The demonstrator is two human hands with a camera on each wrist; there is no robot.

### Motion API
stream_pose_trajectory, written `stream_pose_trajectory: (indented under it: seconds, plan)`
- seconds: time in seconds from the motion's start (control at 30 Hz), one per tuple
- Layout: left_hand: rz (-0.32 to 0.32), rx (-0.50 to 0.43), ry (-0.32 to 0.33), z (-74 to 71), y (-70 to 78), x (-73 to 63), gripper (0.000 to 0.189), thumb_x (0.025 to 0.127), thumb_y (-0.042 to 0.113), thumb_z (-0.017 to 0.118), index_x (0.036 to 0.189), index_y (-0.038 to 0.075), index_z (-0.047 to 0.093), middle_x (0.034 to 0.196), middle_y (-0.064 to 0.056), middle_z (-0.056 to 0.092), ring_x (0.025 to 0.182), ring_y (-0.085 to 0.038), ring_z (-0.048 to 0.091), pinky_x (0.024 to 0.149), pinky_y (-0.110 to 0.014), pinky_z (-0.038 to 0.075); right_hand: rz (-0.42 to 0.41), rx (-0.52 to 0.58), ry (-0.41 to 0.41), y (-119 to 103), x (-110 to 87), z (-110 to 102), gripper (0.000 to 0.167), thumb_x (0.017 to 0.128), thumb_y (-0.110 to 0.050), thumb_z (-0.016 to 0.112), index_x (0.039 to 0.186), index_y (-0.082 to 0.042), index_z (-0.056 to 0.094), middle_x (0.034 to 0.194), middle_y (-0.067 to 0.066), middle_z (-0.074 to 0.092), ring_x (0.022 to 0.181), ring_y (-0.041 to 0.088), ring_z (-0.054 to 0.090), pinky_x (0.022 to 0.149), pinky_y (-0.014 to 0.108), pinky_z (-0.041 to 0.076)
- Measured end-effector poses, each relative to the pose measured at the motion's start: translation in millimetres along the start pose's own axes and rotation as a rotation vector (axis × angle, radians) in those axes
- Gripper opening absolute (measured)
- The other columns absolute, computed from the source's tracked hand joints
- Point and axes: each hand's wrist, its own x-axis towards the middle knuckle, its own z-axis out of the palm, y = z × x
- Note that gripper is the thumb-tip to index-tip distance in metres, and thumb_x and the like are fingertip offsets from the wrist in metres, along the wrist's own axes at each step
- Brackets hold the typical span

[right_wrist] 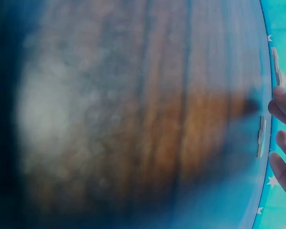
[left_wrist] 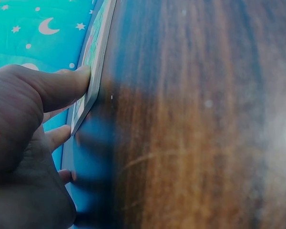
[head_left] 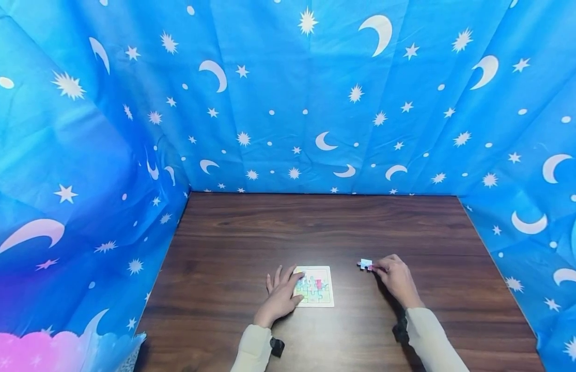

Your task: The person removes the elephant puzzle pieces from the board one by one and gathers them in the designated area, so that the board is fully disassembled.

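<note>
A square jigsaw puzzle board [head_left: 326, 301] with a pale frame lies on the table, its colourful pieces fitted together around a pink-red patch. My left hand [head_left: 279, 298] rests over the board's left side, fingers spread, with thumb and index finger on its surface. In the left wrist view, the thumb [left_wrist: 69, 88] presses on the board [left_wrist: 93, 90] near its edge. To the right of the board, my right hand [head_left: 399, 279] pinches a light-blue jigsaw piece [head_left: 366, 264] between thumb and fingertips. The right wrist view has this piece [right_wrist: 276, 67] edge-on above the fingertips.
Another thin flat piece [right_wrist: 261, 137] shows edge-on below the right fingertips in the right wrist view. The dark wooden table [head_left: 250, 227] is enclosed by a blue cloth [head_left: 278, 93] with white moons and stars. Both wrists wear black devices [head_left: 277, 347].
</note>
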Motion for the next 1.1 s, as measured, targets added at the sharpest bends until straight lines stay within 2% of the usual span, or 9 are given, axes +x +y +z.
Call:
stream_pose_trajectory:
  seconds: [0.2, 0.47, 0.7, 0.87, 1.1]
  plan:
    - [0.006, -0.014, -0.002, -0.3, -0.5, -2.2, 0.056, 0.094, 0.02, 0.07, 0.146, 0.019, 0.051, 0.163, -0.011, 0.028, 0.15, -0.048, 0.008, 0.108, -0.076, -0.004, 0.004, -0.005, -0.089, -3, 3.2, 1, 0.016, 0.074, 0.006, 0.084, 0.082, -0.007, 0.079, 0.08, 0.005, 0.071, 0.081, 0.026, 0.062, 0.07, 0.047, 0.054]
    - [0.029, -0.02, 0.021, 0.1, -0.8, -5.3, 0.055, 0.092, 0.018, 0.072, 0.144, 0.016, 0.053, 0.162, -0.014, 0.03, 0.148, -0.051, 0.011, 0.107, -0.078, -0.001, -0.04, -0.059, -0.11, -3, 5.4, 7, 0.018, 0.07, 0.006, 0.085, 0.077, -0.006, 0.074, 0.079, 0.005, 0.071, 0.08, 0.027, 0.062, 0.069, 0.048, 0.054]
    - [0.025, -0.022, 0.02, -5.1, 0.6, -2.1, 0.055, 0.094, 0.018, 0.07, 0.146, 0.017, 0.052, 0.163, -0.012, 0.029, 0.149, -0.049, 0.009, 0.108, -0.077, -0.001, -0.008, -0.079, -0.194, -9, 12.0, 6, 0.014, 0.074, 0.006, 0.079, 0.081, -0.004, 0.071, 0.083, 0.006, 0.066, 0.083, 0.03, 0.059, 0.073, 0.048, 0.053]
    - [0.018, -0.004, 0.007, -6.1, -0.4, 0.2, 0.055, 0.095, 0.019, 0.069, 0.146, 0.019, 0.051, 0.164, -0.009, 0.028, 0.15, -0.047, 0.008, 0.109, -0.075, -0.001, 0.006, -0.074, -0.196, -24, 13.2, 11, 0.015, 0.073, 0.003, 0.078, 0.085, -0.001, 0.07, 0.089, 0.012, 0.065, 0.087, 0.034, 0.057, 0.076, 0.051, 0.052]
    - [0.019, -0.005, 0.025, -6.5, -2.4, -3.0, 0.064, 0.093, 0.019, 0.07, 0.151, 0.016, 0.045, 0.163, -0.01, 0.031, 0.15, -0.046, 0.011, 0.11, -0.075, 0.0, -0.088, 0.0, -0.173, -66, 18.9, 34, 0.011, 0.077, -0.001, 0.079, 0.085, -0.005, 0.073, 0.084, 0.006, 0.065, 0.083, 0.029, 0.057, 0.071, 0.045, 0.051]
